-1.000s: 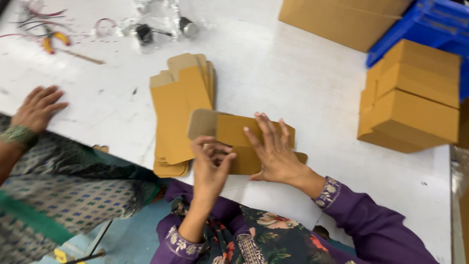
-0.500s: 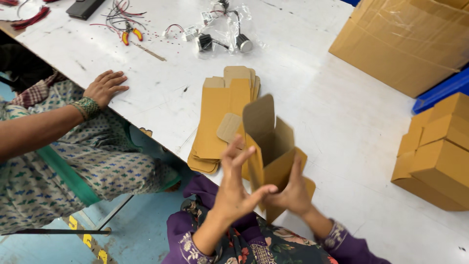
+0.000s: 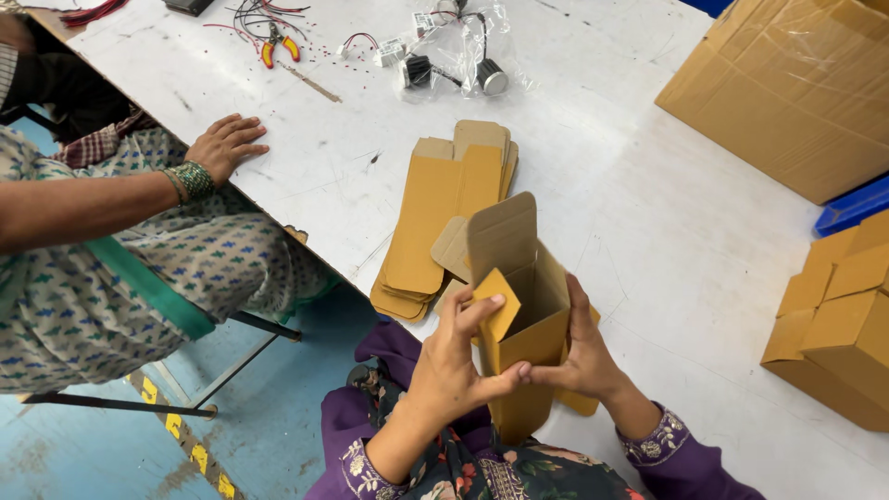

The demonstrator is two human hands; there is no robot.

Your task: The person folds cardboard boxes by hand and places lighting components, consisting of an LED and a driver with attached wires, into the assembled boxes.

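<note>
1. You hold a small brown carton (image 3: 520, 315) upright above the table edge, its top open, lid flap standing, and nothing visible inside.
2. Your left hand (image 3: 454, 366) clamps the carton's near wall, its fingers pressing a small side flap inward.
3. Your right hand (image 3: 583, 356) grips the far wall, fingers together along the card.
4. A stack of flat carton blanks (image 3: 444, 218) lies on the white table (image 3: 667, 231) just behind; folded boxes (image 3: 838, 333) sit at the right edge.
5. Since half a second ago, the carton has squared up from a half-folded blank.
6. A co-worker's hand (image 3: 225, 145) has stayed flat on the table's left edge.
</note>
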